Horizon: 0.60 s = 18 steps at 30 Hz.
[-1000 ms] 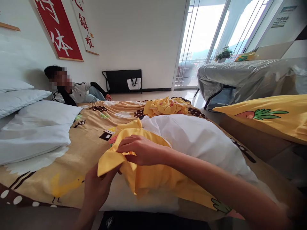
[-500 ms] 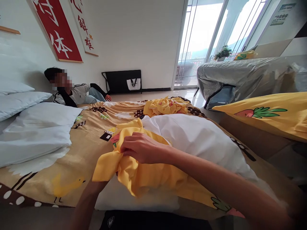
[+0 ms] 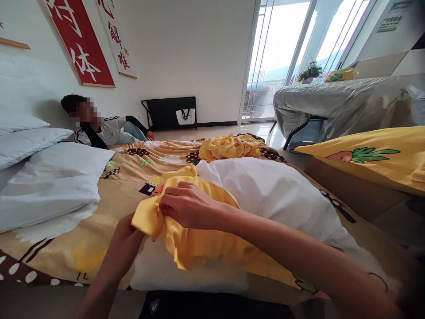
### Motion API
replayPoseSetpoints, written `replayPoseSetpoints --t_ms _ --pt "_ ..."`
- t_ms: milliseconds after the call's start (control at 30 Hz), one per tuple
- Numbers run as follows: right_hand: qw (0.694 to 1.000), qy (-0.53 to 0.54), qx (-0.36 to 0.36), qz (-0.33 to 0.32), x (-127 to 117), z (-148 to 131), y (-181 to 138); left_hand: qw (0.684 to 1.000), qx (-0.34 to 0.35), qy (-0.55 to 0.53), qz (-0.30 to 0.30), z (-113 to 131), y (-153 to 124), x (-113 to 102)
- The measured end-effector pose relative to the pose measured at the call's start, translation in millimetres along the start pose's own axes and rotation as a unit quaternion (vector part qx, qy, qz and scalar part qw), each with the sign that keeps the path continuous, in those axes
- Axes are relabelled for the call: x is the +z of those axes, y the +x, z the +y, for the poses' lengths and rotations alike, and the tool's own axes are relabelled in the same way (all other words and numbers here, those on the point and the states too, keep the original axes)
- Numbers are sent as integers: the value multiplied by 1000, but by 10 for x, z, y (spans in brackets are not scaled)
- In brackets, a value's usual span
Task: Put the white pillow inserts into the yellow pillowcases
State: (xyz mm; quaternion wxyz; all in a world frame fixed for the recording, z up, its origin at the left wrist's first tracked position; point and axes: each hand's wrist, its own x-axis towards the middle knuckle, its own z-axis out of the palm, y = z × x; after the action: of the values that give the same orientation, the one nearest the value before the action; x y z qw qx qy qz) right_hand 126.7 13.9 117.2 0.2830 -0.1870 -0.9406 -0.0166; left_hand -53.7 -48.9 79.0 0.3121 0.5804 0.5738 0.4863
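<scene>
A yellow pillowcase [image 3: 206, 241] with carrot prints lies bunched over part of a large white pillow [image 3: 265, 186] in front of me. My right hand [image 3: 187, 206] pinches a fold of its cloth from above. Just to the left, my left hand [image 3: 128, 241] is closed at the lifted edge of the same pillowcase, its fingertips partly hidden behind the fabric. White filling shows below and to the right of the yellow cloth.
A patterned blanket [image 3: 116, 190] covers the bed. White pillows [image 3: 49, 181] are stacked at left, near a reclining person [image 3: 99, 128]. Crumpled yellow cloth [image 3: 229, 147] lies at the bed's far side. At right are a yellow carrot-print item [image 3: 368, 155] and a plastic-covered table [image 3: 332, 97].
My left hand has come out from beneath the cloth, moving up and left to its edge. My right hand has shifted slightly left, and the flap of pillowcase is raised.
</scene>
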Motion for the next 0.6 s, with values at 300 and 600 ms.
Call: replayPoseSetpoints --t_ms 300,600 --pt "991 -51 62 106 229 -264 -216 969 -120 -217 3 102 120 -27" --pt "964 -264 -21 35 637 -506 -472 918 -169 -357 33 91 245 -75"
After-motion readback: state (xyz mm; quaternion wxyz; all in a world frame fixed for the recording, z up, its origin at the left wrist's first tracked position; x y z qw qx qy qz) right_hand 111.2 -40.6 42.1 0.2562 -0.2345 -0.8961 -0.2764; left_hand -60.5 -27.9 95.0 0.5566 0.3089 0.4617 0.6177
